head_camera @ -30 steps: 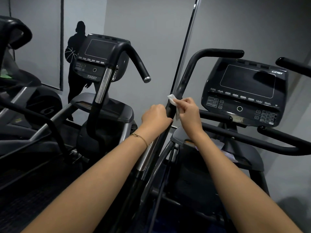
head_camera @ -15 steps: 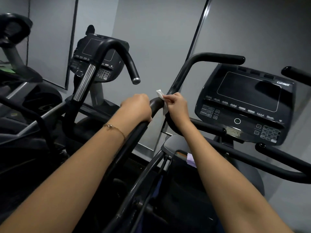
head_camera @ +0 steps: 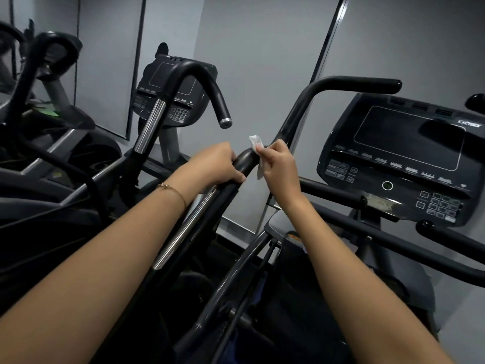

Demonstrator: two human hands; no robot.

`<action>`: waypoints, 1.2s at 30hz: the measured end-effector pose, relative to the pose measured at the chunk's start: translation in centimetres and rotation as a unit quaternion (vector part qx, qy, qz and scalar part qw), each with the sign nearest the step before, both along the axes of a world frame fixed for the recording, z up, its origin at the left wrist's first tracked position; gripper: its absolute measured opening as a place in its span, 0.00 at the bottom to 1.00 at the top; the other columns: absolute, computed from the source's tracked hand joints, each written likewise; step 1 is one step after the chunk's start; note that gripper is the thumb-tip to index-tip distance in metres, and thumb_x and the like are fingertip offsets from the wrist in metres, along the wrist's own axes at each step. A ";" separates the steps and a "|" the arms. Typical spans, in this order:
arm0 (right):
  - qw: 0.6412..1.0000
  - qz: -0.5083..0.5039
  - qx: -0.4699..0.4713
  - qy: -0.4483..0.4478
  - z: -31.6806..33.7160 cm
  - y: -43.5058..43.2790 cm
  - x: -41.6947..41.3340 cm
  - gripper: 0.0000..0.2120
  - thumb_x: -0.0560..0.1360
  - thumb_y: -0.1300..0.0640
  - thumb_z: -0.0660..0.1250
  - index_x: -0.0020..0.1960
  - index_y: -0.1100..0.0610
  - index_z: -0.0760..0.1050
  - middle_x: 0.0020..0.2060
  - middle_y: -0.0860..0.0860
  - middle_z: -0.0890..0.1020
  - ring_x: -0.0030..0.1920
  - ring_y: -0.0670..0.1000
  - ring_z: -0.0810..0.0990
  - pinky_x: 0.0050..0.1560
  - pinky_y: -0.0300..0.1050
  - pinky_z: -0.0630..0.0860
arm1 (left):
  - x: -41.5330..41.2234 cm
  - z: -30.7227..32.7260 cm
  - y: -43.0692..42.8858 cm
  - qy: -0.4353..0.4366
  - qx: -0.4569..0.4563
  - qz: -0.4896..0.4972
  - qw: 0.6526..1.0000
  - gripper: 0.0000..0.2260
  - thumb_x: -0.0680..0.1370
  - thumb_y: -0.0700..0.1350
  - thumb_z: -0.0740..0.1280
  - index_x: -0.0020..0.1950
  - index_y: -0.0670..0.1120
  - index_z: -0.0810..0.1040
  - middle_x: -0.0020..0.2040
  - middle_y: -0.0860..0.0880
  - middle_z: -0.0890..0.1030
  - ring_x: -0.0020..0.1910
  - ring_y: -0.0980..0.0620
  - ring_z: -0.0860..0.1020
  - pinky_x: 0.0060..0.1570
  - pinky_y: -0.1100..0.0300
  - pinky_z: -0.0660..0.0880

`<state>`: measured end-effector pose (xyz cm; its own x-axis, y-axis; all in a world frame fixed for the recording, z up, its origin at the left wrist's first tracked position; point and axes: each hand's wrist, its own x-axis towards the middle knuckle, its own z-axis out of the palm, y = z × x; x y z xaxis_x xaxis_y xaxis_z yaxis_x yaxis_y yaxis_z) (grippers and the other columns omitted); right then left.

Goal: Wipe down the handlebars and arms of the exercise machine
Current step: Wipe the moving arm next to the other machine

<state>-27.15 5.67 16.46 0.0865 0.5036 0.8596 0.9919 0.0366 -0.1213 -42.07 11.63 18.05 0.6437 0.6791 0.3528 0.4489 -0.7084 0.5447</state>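
Head view: the left hand (head_camera: 219, 164) is curled round the black handlebar (head_camera: 242, 161), gripping it just above its chrome section (head_camera: 183, 229). The right hand (head_camera: 279, 166) pinches a small white wipe (head_camera: 256, 142) between thumb and fingers, holding it against the bar's bend, just right of the left hand. A bracelet (head_camera: 173, 191) circles the left wrist. The console (head_camera: 399, 158) sits to the right.

The person is wearing a thin gold-coloured chain bracelet (head_camera: 173, 191) on the left wrist, just behind the left hand (head_camera: 217, 164). Both forearms (head_camera: 118, 258) are showing bare along their whole visible length.
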 end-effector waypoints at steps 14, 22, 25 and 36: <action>0.994 -0.016 -0.007 -0.104 -2.2 -1.7 -3.5 0.13 0.72 0.70 0.65 0.54 0.62 0.80 0.37 0.58 0.74 0.35 0.56 0.74 0.34 0.45 0.72 | -0.8 -0.8 -0.1 -0.012 0.054 -0.026 0.998 0.12 0.70 0.50 0.71 0.47 0.48 0.72 0.44 0.48 0.79 0.46 0.47 0.78 0.38 0.58 0.70; 0.999 0.003 -0.009 0.054 -1.0 -1.4 -3.7 0.12 0.77 0.65 0.62 0.58 0.61 0.79 0.45 0.53 0.72 0.42 0.48 0.73 0.43 0.33 0.70 | -1.2 -0.9 0.1 -0.021 0.051 -0.045 0.997 0.15 0.70 0.50 0.72 0.52 0.45 0.77 0.46 0.49 0.82 0.48 0.48 0.79 0.41 0.58 0.72; 0.996 -0.020 0.018 0.090 -0.8 -0.8 -3.7 0.11 0.77 0.64 0.62 0.57 0.62 0.79 0.45 0.53 0.73 0.45 0.50 0.74 0.48 0.40 0.73 | -1.0 -1.1 0.2 -0.024 0.055 -0.033 0.998 0.18 0.71 0.51 0.72 0.55 0.43 0.76 0.50 0.48 0.81 0.50 0.48 0.78 0.44 0.57 0.72; 0.996 -0.049 -0.003 0.078 0.9 -0.2 -2.3 0.11 0.77 0.65 0.63 0.56 0.63 0.79 0.41 0.55 0.74 0.42 0.52 0.75 0.45 0.42 0.72 | -0.6 -1.1 1.0 -0.028 0.044 -0.042 0.998 0.19 0.70 0.52 0.73 0.55 0.44 0.75 0.50 0.48 0.81 0.49 0.49 0.79 0.44 0.57 0.72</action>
<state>-29.45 5.52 17.32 0.2672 0.4911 0.8291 0.9599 -0.0604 -0.2736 -42.68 12.64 16.99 0.6745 0.5885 0.4457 0.3575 -0.7886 0.5002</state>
